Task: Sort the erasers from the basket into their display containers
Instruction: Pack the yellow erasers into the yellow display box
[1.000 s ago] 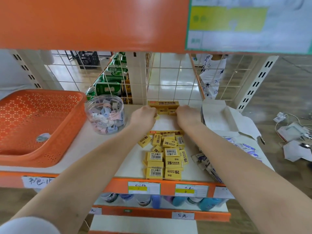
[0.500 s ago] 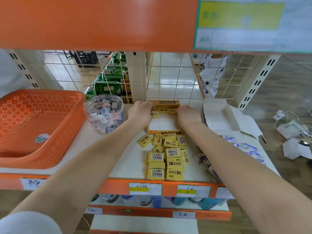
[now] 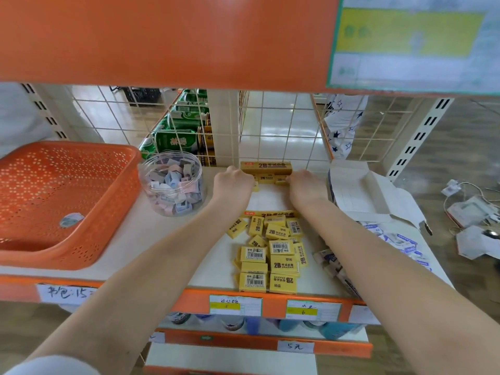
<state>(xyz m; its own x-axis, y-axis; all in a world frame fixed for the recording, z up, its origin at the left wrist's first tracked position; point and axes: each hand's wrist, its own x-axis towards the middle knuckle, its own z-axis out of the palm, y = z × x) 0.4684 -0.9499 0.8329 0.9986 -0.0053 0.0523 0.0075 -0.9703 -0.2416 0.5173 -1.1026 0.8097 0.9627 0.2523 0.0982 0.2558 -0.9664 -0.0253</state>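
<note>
Both arms reach to the back of the shelf (image 3: 173, 234), where the left hand (image 3: 233, 182) and right hand (image 3: 304, 185) sit at either end of a row of yellow erasers (image 3: 266, 178) inside the open yellow display box (image 3: 266, 165). Each hand's fingers are curled inward against the row's ends — whether they actually pinch an eraser cannot be told. Nearer the shelf's front edge lie loose yellow erasers (image 3: 273, 253) marked 2B, some stacked, some scattered. The orange basket (image 3: 65, 201) stands at the left, holding 1 small item. Just beside it is a clear round tub (image 3: 173, 185) of pastel erasers. A white opened carton (image 3: 359, 193) sits at the right, white-wrapped erasers (image 3: 400, 242) strewn near it.
</note>
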